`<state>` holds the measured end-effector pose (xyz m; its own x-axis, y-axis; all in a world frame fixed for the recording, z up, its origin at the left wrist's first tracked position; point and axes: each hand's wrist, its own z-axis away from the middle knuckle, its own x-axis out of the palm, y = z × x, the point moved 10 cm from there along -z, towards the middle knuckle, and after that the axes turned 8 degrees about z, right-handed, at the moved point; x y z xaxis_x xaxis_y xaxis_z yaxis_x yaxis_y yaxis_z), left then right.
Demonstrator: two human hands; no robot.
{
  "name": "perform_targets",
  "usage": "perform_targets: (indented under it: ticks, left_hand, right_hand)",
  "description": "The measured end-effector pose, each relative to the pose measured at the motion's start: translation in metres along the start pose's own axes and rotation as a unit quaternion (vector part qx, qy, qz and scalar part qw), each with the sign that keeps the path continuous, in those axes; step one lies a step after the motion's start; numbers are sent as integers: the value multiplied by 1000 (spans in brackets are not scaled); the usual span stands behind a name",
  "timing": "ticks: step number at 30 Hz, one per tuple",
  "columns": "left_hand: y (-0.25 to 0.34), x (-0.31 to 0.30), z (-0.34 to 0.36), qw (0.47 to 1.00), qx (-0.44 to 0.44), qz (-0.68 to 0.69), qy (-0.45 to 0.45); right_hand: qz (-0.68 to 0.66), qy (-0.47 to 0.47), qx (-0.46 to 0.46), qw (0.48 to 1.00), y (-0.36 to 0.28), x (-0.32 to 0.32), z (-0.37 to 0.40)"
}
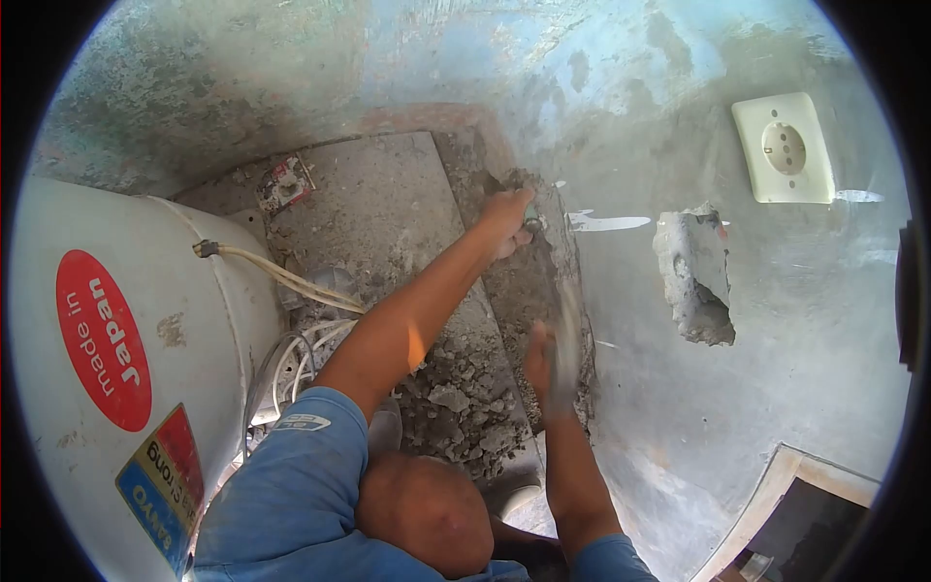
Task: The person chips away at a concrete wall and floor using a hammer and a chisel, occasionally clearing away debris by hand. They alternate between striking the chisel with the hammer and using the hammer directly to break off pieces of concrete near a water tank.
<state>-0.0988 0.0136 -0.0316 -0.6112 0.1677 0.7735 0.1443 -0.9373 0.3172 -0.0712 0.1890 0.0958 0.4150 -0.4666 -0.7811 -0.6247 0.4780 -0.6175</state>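
My left hand (509,221) is closed at the broken lower edge of the wall, beside a rough hole. A small greenish end of something shows at its fingers; the rest is hidden, so I cannot make out what it is. Nearer to me, my right hand (541,364) is closed around a long greyish thing (567,325), smeared by motion and unclear in shape. Both hands are over a narrow dug-out strip (519,281) between the concrete slab (378,194) and the wall (630,291). Broken rubble (456,403) lies below my left forearm.
A white tank (194,281) with a red label stands at the left, beside cables (291,281). A small red packet (286,184) lies on the slab. The right wall has a socket (784,148) and a chipped hole (696,276). A framed opening (795,524) is at the lower right.
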Motion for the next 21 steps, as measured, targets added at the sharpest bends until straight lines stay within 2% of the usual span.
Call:
perform_targets:
  ticks: [1,2,4,5,6,7,8,9,11,12,13,14,16,18,21]
  left_hand:
    - [-6,2,-2,1000,2,2,-4]
    - [-13,-2,-2,1000,3,3,8]
    - [-11,-6,-7,999,14,16,26]
    - [-24,-9,-3,1000,12,12,24]
    - [-4,-2,-9,999,37,0,11]
    - [1,-2,-7,999,39,-1,13]
    - [-4,-4,-3,999,26,-11,28]
    - [-1,-3,-2,999,18,-23,39]
    - [1,6,2,1000,21,12,11]
    - [0,13,5,998,24,48,-15]
    - [2,12,6,999,25,45,-17]
    - [9,12,2,999,25,6,-24]
    - [-22,3,9,1000,-3,-18,-20]
    - [-3,4,-2,1000,25,-2,3]
    - [-2,1,0,999,32,-20,13]
  right_hand:
    - [159,-134,194,959,59,26,10]
    - [157,-130,196,959,54,24,13]
    - [113,-38,64,991,8,-2,3]
    - [116,-46,80,989,2,-13,23]
    - [56,25,-17,998,-24,-29,13]
    - [-3,90,-105,990,-45,-44,17]
    - [-2,87,-101,991,-45,-43,17]
    - [-64,115,-169,977,-56,-45,14]
    - [-120,144,-234,954,-41,-43,21]
    - [12,23,-53,998,27,-3,11]
    - [138,-98,132,977,86,25,18]
    - [132,-41,-4,990,48,13,10]
    - [159,-56,-1,986,34,-3,32]
    - [175,-41,-26,983,14,-7,18]
    - [101,45,-24,994,0,-27,33]
